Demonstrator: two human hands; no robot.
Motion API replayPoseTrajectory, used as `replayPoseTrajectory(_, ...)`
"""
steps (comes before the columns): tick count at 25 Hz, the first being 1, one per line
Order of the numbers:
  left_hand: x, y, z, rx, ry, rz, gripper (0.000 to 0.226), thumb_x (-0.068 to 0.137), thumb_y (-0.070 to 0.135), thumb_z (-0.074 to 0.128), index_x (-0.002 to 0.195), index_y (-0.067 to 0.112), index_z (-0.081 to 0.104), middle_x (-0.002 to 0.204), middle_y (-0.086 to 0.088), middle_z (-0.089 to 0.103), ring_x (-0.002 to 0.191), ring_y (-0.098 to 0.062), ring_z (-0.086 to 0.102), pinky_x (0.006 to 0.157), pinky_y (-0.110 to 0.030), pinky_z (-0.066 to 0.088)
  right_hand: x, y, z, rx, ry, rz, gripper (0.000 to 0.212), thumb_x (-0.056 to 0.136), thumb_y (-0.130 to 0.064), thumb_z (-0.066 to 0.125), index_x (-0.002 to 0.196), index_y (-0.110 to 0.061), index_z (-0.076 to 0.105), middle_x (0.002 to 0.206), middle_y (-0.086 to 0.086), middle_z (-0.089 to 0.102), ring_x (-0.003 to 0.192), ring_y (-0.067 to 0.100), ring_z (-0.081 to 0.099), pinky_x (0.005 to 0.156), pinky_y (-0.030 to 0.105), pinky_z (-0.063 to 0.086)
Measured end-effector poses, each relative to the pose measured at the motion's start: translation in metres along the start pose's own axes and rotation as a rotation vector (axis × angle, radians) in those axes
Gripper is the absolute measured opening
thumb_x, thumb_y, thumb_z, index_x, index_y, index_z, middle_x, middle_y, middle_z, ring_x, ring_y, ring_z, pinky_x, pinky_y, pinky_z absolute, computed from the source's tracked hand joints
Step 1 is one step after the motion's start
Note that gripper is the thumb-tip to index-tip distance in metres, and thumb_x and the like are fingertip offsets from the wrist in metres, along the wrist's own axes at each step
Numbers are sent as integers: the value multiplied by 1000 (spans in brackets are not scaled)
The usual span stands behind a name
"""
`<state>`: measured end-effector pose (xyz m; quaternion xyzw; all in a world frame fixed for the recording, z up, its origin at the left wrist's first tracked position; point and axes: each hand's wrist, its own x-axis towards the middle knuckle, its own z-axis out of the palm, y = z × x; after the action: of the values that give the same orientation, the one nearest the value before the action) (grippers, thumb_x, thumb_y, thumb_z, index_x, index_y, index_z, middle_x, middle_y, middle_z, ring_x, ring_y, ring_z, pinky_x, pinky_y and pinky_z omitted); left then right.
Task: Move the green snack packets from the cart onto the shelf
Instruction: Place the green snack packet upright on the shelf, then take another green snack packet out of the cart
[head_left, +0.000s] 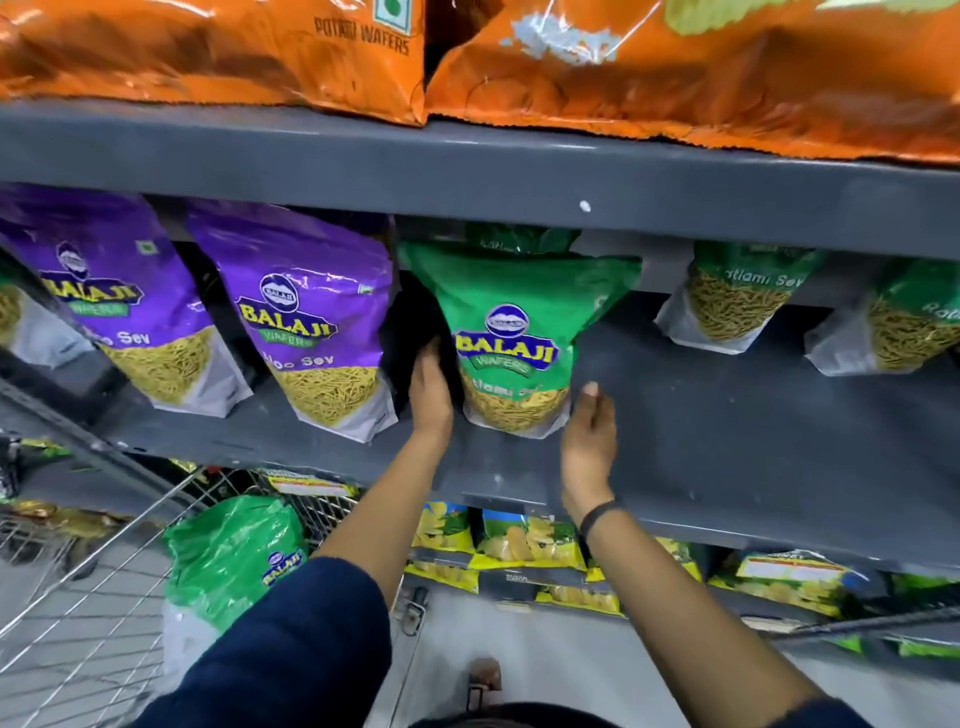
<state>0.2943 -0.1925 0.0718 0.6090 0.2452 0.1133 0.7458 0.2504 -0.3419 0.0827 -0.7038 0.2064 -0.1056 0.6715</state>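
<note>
1. Standing upright on the grey shelf (727, 415): green snack packet (511, 332), just right of the purple packets (311, 322), base near the front edge.
2. Flanking it: left hand (430, 387) flat against its left side, fingers out of sight behind the pouch; right hand (589, 436) just beside its lower right corner, fingers loose, contact uncertain. Neither grip clenched; both appear released.
3. Waiting in the cart (78, 597): second green packet (234, 556), lying tilted against the wire.
4. Handling, as judged: light, soft-sided pouch, glossy and likely slippery; contents brittle, crushable under a squeeze.
5. Hold, as judged: both side edges low, or the top seal; flat base for standing; no pinching across the clear window.
</note>
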Motion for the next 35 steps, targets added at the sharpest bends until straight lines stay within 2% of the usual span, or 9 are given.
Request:
replayPoseTrajectory(3, -2, 5, 15, -26, -179, -59, 45, 91, 43, 31, 114, 17, 60, 129, -14, 59, 121, -27, 52, 110, -49, 37, -11, 5, 11, 99, -144, 81, 34, 97, -34, 36, 115, -10, 51, 109, 4, 59, 102, 20, 55, 89, 29, 49)
replayPoseTrajectory(6, -7, -5, 11, 10, -124, -73, 55, 89, 51, 29, 124, 17, 54, 133, -10, 56, 122, -25, 51, 110, -48, 36, 8, -5, 15, 84, -209, 166, 33, 96, -37, 35, 116, -15, 48, 115, 6, 57, 112, 26, 55, 103, 52, 44)
replayPoseTrajectory(12, -34, 7, -2, 56, -12, 46, 50, 96, 40, 26, 118, 9, 59, 128, -16, 59, 118, -26, 54, 107, -45, 39, -2, -1, 2, 21, -214, 149, 46, 95, -35, 38, 137, -16, 34, 146, 8, 40, 126, 26, 47, 108, 51, 39)
replayPoseTrajectory(15, -75, -7, -38, 83, 200, 227, 40, 98, 30, 30, 86, 18, 66, 92, -9, 71, 84, -16, 66, 88, -42, 50, -19, 8, -9, 21, -188, 145, 33, 95, -29, 39, 122, -12, 44, 114, 8, 54, 96, 25, 55, 94, 48, 50)
replayPoseTrajectory(18, -120, -34, -99, 120, 446, 248, 38, 95, 33, 33, 68, 28, 60, 63, 0, 62, 58, -9, 59, 70, -36, 48, -53, 20, -10, 122, -316, 172, 8, 96, -19, 39, 101, -18, 45, 76, -1, 48, 64, 11, 48, 51, 19, 46)
replayPoseTrajectory(26, -181, -143, -309, 306, 734, -242, 28, 92, 21, 42, 90, 3, 63, 87, -23, 69, 84, -30, 63, 79, -41, 49, -182, 82, 82, -185, -789, 79, 10, 93, -12, 47, 95, -12, 57, 79, 12, 52, 75, 24, 51, 71, 41, 43)
replayPoseTrajectory(29, -169, -166, -356, 355, 637, -402, 20, 84, 21, 49, 75, 6, 59, 65, -24, 54, 64, -27, 51, 61, -34, 41, -205, 115, 140, -359, -973, 223, 13, 91, -9, 46, 89, -14, 58, 88, 12, 51, 84, 18, 50, 78, 36, 44)
replayPoseTrajectory(31, -149, -174, -377, 377, 510, -514, 24, 83, 21, 54, 88, -1, 62, 66, -27, 54, 60, -33, 53, 54, -29, 48, -211, 140, 176, -471, -1056, 338, 15, 92, -10, 45, 87, -5, 58, 89, 27, 52, 82, 16, 46, 69, 31, 37)
replayPoseTrajectory(35, -100, -186, -393, 314, 409, -616, 33, 88, 22, 56, 113, 1, 55, 92, -17, 55, 76, -21, 54, 55, -26, 43, -216, 188, 235, -560, -983, 397, 44, 88, -4, 52, 129, 8, 39, 136, 27, 50, 121, 32, 52, 83, 32, 44)
